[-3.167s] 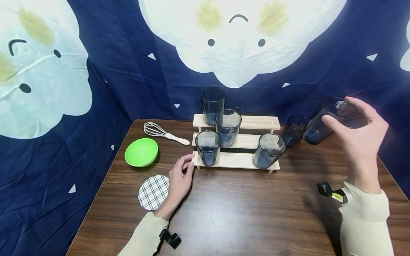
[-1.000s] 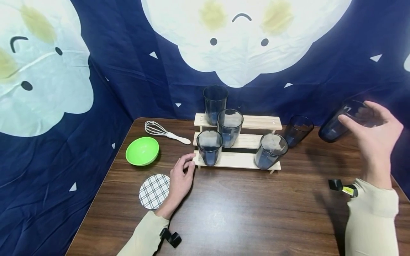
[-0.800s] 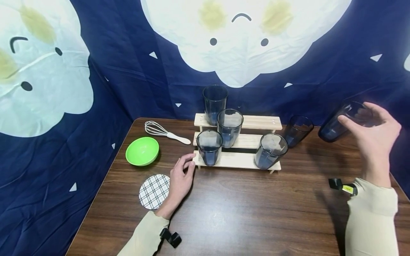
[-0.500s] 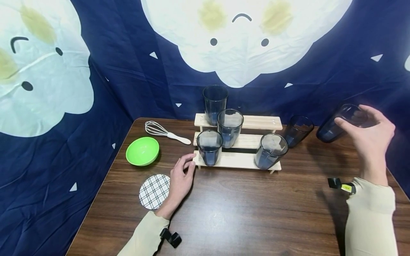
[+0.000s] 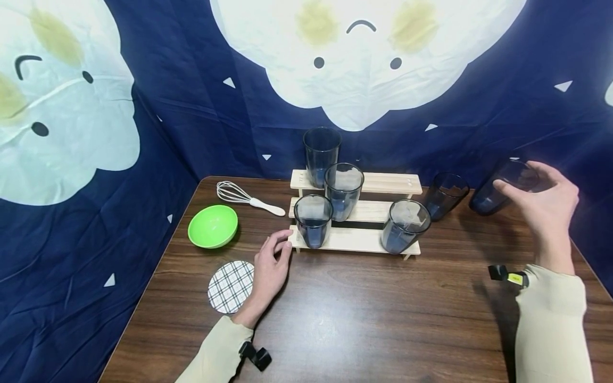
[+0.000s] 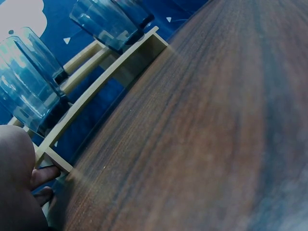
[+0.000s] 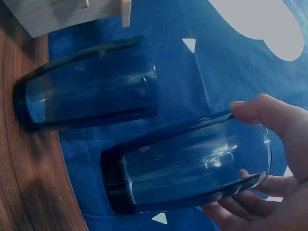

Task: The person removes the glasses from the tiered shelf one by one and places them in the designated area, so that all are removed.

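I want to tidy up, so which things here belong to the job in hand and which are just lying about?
Likely in the job:
held glass, in the right hand
wooden rack, left hand at its end
four rack glasses
standing glass beside the rack

Likely lying about:
white whisk
green bowl
checked round mat

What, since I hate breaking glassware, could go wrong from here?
The right hand grips the held glass near its rim, so it might slip. It could also knock the neighbouring glass. The left hand is at the end of the wooden rack; a nudge might topple the rack's glasses.
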Tool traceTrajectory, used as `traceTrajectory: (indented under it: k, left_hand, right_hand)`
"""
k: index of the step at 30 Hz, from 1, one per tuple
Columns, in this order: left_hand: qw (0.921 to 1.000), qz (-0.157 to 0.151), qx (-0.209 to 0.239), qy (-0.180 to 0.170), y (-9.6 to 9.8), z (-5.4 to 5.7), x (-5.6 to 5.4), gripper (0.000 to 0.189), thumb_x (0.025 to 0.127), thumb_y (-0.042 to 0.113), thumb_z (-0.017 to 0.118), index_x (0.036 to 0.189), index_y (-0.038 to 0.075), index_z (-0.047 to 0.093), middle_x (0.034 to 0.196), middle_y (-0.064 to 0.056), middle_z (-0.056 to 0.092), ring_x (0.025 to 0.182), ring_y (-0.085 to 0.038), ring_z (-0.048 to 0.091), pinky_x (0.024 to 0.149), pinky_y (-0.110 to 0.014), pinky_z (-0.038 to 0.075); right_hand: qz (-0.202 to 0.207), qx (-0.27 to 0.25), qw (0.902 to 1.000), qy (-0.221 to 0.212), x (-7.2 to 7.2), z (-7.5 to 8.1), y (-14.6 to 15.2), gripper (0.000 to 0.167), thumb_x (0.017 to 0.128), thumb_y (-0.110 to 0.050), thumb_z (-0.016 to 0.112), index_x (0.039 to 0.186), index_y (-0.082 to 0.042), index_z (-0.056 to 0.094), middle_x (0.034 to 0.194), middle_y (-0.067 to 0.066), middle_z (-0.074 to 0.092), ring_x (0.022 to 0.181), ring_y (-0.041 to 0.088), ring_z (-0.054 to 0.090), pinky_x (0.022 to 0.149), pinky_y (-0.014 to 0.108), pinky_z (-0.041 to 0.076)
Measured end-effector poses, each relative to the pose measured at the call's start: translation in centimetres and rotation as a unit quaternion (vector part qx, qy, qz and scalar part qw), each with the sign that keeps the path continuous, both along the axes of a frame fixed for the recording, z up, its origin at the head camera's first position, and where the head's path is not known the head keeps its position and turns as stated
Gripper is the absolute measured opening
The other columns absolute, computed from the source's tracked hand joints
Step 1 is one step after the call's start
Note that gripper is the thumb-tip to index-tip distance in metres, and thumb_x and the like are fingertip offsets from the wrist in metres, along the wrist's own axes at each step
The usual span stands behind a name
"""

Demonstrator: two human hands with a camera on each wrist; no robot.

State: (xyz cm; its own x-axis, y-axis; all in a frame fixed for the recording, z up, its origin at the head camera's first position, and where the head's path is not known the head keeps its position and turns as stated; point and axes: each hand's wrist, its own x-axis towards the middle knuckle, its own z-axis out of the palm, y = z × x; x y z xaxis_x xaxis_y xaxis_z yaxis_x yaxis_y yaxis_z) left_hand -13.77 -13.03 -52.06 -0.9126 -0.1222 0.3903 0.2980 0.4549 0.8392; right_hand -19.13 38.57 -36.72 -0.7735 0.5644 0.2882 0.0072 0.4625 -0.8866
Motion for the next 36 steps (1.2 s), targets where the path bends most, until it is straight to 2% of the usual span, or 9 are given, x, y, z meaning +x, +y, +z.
traceTrajectory:
  k: [4,8,14,15,16,19,26,32,36]
  left_hand:
    - [0.9999,0.002,0.003,-0.011,0.2,0.5,0.1,0.025,0.108,0.013,0.068,0.132,0.016,0.076,0.117,-0.012,0.084,0.109,-0.027,0.082,0.111,-0.052,0.051]
    - [0.9995,0.002,0.004,-0.031,0.2,0.8,0.2,0.026,0.107,0.011,0.069,0.132,0.015,0.076,0.116,-0.011,0.084,0.112,-0.026,0.081,0.112,-0.049,0.050]
    - [0.9983,0.000,0.013,-0.057,0.2,1.3,0.3,0.026,0.107,0.008,0.069,0.133,0.012,0.075,0.119,-0.013,0.083,0.116,-0.029,0.080,0.120,-0.052,0.045]
    - [0.9980,-0.003,0.016,-0.061,0.2,1.4,0.4,0.027,0.107,0.007,0.069,0.133,0.011,0.075,0.120,-0.014,0.083,0.116,-0.031,0.080,0.122,-0.053,0.043]
    - [0.9978,-0.003,0.018,-0.064,0.2,1.4,0.4,0.027,0.107,0.007,0.069,0.133,0.012,0.075,0.121,-0.014,0.083,0.116,-0.031,0.080,0.123,-0.052,0.042]
    - [0.9976,-0.004,0.020,-0.067,0.3,1.5,0.4,0.027,0.107,0.006,0.070,0.134,0.013,0.075,0.122,-0.013,0.083,0.117,-0.031,0.080,0.123,-0.052,0.042]
    - [0.9988,0.002,0.011,-0.049,0.3,1.1,0.3,0.026,0.107,0.009,0.069,0.132,0.013,0.075,0.121,-0.013,0.083,0.114,-0.029,0.081,0.115,-0.055,0.048]
    - [0.9998,0.002,0.009,-0.018,0.2,0.8,0.3,0.026,0.107,0.012,0.068,0.132,0.015,0.076,0.113,-0.015,0.084,0.112,-0.030,0.081,0.113,-0.057,0.049]
    - [1.0000,0.003,0.005,-0.001,0.1,0.2,0.1,0.025,0.109,0.016,0.069,0.132,0.017,0.077,0.111,-0.012,0.085,0.112,-0.026,0.081,0.113,-0.048,0.049]
  right_hand:
    - [0.000,0.006,0.9998,-0.019,-0.1,-0.2,0.1,0.068,0.083,-0.009,0.093,0.146,-0.014,0.070,0.099,-0.029,0.064,0.088,-0.009,0.061,0.082,0.009,0.046]
    - [-0.002,0.020,0.9992,-0.035,-0.3,-0.5,0.2,0.071,0.083,-0.014,0.094,0.150,-0.012,0.068,0.097,-0.033,0.061,0.087,-0.011,0.060,0.081,0.009,0.044]
    - [-0.002,0.040,0.9979,-0.051,-0.8,-1.4,0.7,0.072,0.082,-0.020,0.097,0.148,-0.014,0.070,0.092,-0.037,0.059,0.083,-0.013,0.058,0.078,0.009,0.043]
    - [-0.002,0.043,0.9976,-0.054,-0.8,-1.5,0.7,0.072,0.082,-0.020,0.097,0.148,-0.014,0.069,0.092,-0.037,0.059,0.083,-0.013,0.058,0.080,0.009,0.042]
    - [0.000,0.048,0.9971,-0.058,-0.9,-1.6,0.7,0.073,0.082,-0.021,0.096,0.149,-0.013,0.069,0.092,-0.037,0.058,0.083,-0.013,0.057,0.089,0.008,0.041]
    - [0.001,0.055,0.9958,-0.073,-1.0,-1.9,0.9,0.077,0.083,-0.024,0.097,0.152,-0.012,0.067,0.092,-0.038,0.056,0.084,-0.012,0.056,0.090,0.011,0.040]
    - [0.008,0.070,0.9929,-0.096,-1.2,-2.7,1.0,0.078,0.083,-0.027,0.096,0.152,-0.009,0.066,0.092,-0.036,0.055,0.082,-0.012,0.053,0.077,0.011,0.040]
    - [0.034,0.093,0.9899,-0.101,-1.5,-3.4,1.1,0.078,0.084,-0.026,0.096,0.152,-0.003,0.065,0.087,-0.040,0.052,0.085,-0.016,0.052,0.086,0.010,0.037]
    - [0.040,0.090,0.9890,-0.110,-1.6,-3.6,1.0,0.080,0.084,-0.027,0.095,0.153,-0.002,0.063,0.089,-0.038,0.053,0.088,-0.015,0.052,0.090,0.011,0.037]
